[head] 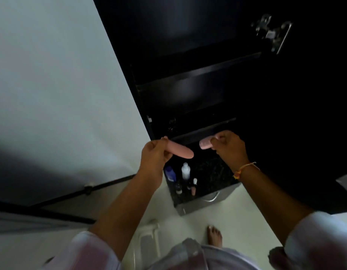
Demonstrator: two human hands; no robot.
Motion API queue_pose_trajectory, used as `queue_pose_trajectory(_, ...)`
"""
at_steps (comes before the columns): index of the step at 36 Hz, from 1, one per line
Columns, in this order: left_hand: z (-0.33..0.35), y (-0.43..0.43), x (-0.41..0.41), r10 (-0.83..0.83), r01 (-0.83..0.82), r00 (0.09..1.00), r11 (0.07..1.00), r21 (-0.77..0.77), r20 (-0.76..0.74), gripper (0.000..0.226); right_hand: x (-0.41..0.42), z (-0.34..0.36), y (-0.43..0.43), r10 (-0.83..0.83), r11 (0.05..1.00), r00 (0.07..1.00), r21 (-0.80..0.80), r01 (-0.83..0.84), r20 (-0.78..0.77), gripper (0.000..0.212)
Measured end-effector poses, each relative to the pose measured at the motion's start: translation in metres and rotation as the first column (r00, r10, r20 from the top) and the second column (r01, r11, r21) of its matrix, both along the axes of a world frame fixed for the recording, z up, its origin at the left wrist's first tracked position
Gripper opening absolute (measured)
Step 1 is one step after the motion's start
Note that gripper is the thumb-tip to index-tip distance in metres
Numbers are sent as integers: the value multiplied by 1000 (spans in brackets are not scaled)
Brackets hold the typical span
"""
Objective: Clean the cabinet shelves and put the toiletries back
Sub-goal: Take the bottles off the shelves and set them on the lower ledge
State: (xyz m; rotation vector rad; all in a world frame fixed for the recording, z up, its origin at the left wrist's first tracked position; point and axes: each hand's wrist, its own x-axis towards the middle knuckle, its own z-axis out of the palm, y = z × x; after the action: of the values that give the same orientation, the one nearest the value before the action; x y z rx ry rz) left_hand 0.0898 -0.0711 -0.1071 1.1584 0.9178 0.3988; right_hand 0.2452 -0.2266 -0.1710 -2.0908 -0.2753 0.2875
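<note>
You are facing a dark open cabinet [188, 55] beside a pale wall, its shelves [198, 71] bare in the gloom, with a speckled dark worktop [213, 172] below. Your left hand [155, 152] is clenched around one end of a pink tube [180, 151], which juts out toward the right; your right hand [227, 145] pinches a smaller pink container [205, 143], and the two pink items are near each other but apart. Both are likely light plastic, smooth enough to slip, so I judge a grip round the middle safest. On the worktop you have about five toiletries left: a blue bottle [170, 173], a clear bottle with a white cap [186, 170], a slim pink-based one [194, 187], and two dark little bottles [179, 189], too dim to count surely.
</note>
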Motion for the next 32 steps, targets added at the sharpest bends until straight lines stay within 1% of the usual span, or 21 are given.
queue_pose_trajectory(4,-41,-8,-18,34,-44,996,991,-125,-85,17,7,-58,-3,-6,1000,964,15,10,-266,27)
queue_pose_trajectory(6,-58,-13,-27,23,-42,994,983,-177,-106,19,6,-78,-3,-6,1000,937,2,8,-348,28)
queue_pose_trajectory(9,-77,-24,-39,20,-43,996,963,-266,-89,20,6,-103,-3,12,1000,885,9,-8,-466,29)
queue_pose_trajectory(12,-90,-34,-46,79,-113,989,946,-305,-121,12,5,-122,-3,57,998,810,7,-65,-583,39)
queue_pose_trajectory(15,-103,-37,-48,174,-215,973,919,-330,-149,10,6,-137,-3,57,998,731,62,-21,-680,37)
queue_pose_trajectory(17,-114,-38,-51,238,-280,957,908,-312,-165,13,7,-149,-3,57,998,696,64,-16,-716,37)
queue_pose_trajectory(20,-133,-40,-59,274,-315,944,915,-252,-185,13,7,-166,-3,94,995,630,61,-74,-771,42)
queue_pose_trajectory(23,-155,-43,-73,264,-312,931,934,-176,-251,10,8,-181,-4,94,992,583,28,-120,-807,58)
queue_pose_trajectory(25,-167,-45,-80,250,-303,920,942,-143,-302,13,11,-192,-2,91,992,578,26,-120,-811,66)
queue_pose_trajectory(27,-178,-45,-84,254,-309,909,942,-127,-329,14,11,-202,1,62,995,544,11,-98,-837,57)
queue_pose_trajectory(29,-190,-44,-87,260,-318,901,940,-122,-347,17,6,-201,2,74,992,591,1,-124,-803,44)
queue_pose_trajectory(31,-202,-41,-87,266,-327,893,938,-119,-362,20,1,-200,2,106,987,644,2,-161,-758,38)
queue_pose_trajectory(32,-207,-39,-86,261,-323,892,940,-115,-369,21,1,-204,1,108,984,664,-14,-176,-739,30)
